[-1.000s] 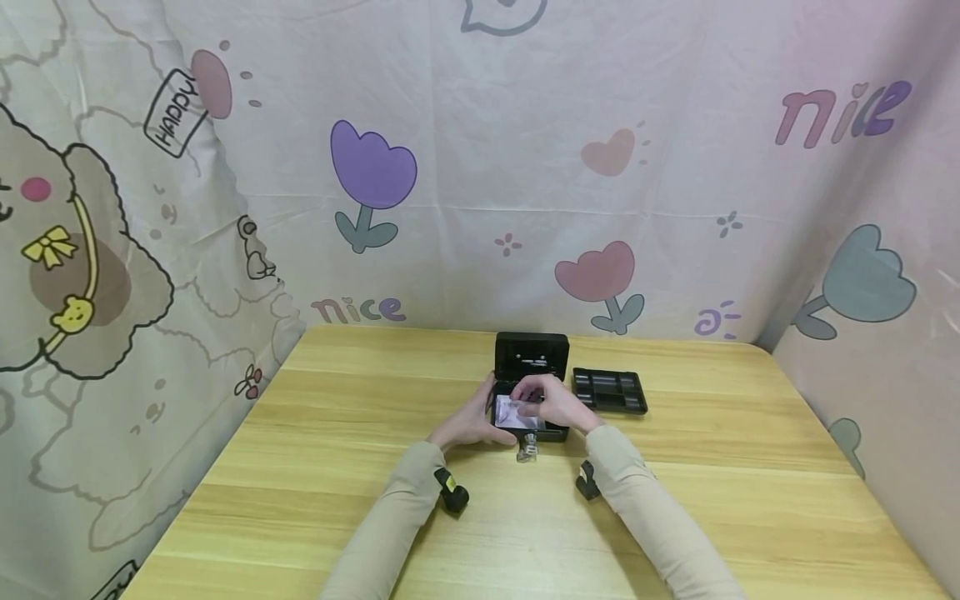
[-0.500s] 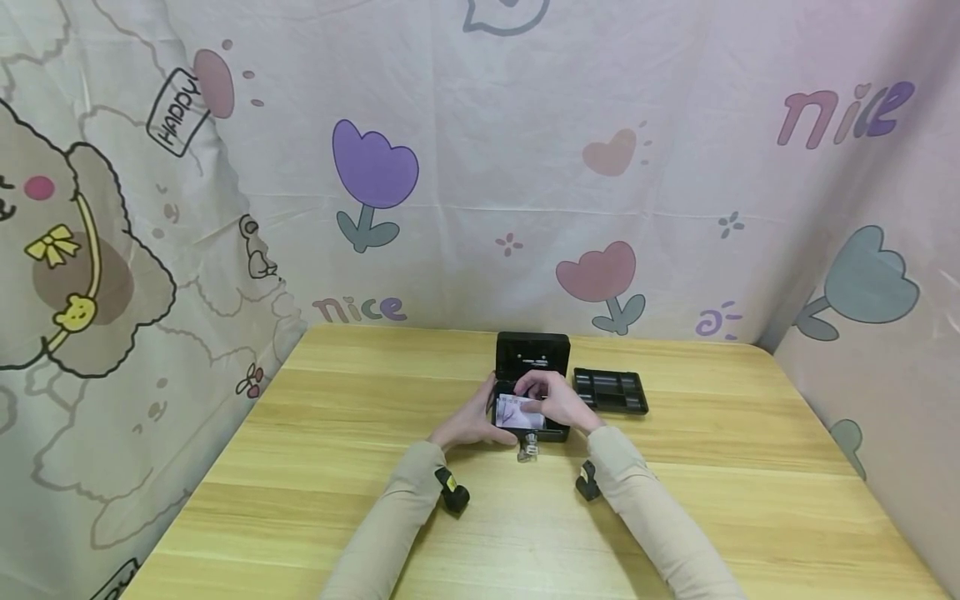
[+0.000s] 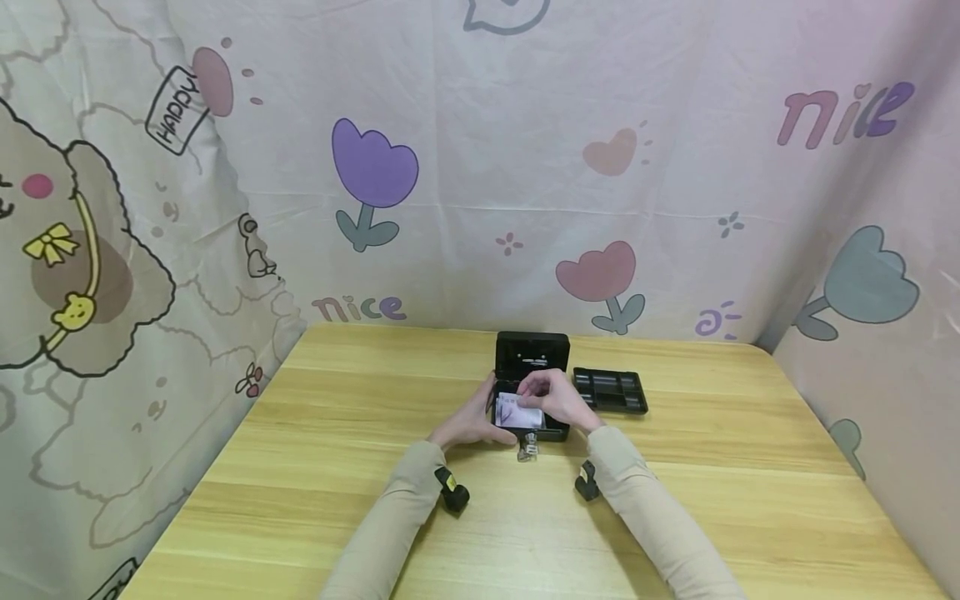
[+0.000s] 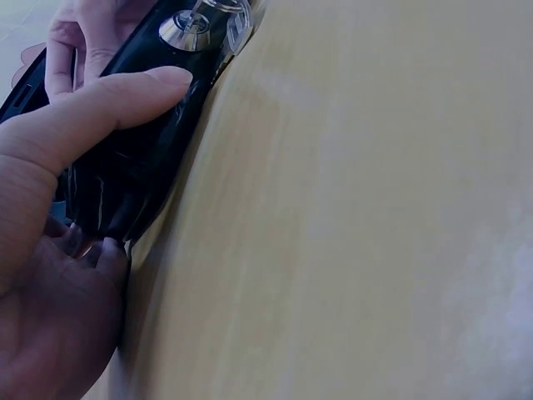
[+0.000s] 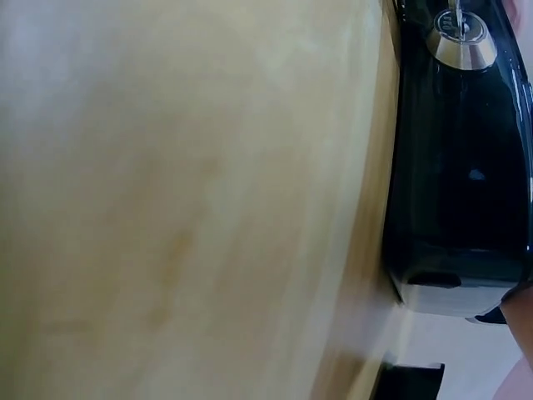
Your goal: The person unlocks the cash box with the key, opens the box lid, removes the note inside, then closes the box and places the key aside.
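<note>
A black cash box (image 3: 556, 434) stands with its lid (image 3: 531, 354) raised; pale purple paper that looks like banknotes (image 3: 517, 415) lies in it. My left hand (image 3: 471, 418) grips the box's left side, its thumb along the front wall in the left wrist view and its fingers round the end. Over the opening, my right hand (image 3: 558, 398) has its thumb and curled fingers at the back edge of the banknotes, seeming to pinch one; the fingertips are small here. Keys (image 3: 528, 447) hang from the lock (image 5: 463, 42) on the front wall.
A black compartment tray (image 3: 610, 391) lies on the wooden table (image 3: 360, 383), just right of the box. Behind the table hangs a printed cloth (image 3: 465, 167). Each wrist wears a small black camera, as the left wrist camera (image 3: 452, 492) shows.
My right hand has shifted slightly over the banknotes, and its thumb has drawn back toward their back edge. More of the top note shows. My left hand and the box stay put.
</note>
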Demonstrator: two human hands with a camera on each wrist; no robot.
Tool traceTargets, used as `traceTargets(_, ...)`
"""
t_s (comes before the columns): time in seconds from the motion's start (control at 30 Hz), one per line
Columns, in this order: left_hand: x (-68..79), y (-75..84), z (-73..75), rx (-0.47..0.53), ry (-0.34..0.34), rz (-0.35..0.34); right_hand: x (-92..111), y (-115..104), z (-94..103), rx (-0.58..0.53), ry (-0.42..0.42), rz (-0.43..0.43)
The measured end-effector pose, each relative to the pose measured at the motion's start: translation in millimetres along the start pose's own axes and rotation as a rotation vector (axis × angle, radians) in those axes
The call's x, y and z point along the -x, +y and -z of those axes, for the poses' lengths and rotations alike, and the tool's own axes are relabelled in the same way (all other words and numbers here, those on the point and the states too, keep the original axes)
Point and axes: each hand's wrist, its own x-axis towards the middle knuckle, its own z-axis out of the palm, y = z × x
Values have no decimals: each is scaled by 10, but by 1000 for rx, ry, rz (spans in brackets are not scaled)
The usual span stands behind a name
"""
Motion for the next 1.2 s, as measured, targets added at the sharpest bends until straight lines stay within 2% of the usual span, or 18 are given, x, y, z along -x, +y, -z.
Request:
traceTargets(0.17,4,-5,-3,-16,2,38,12,-54,17,34,64,18)
traceTargets(0.47,-1,-5,3,-13,7,14,33,-192,80,-44,158,26)
traceTargets(0.77,-4,-20,-3,-5,8,-1,114,-313,239,-41,189,34)
traceTargets(1.0,15,5,-3,-16,5,22,216,-383,420,-27,208,-25)
traceTargets(1.2,22,21,-4,-18,1,33,353,-353,543,-14,193,-72)
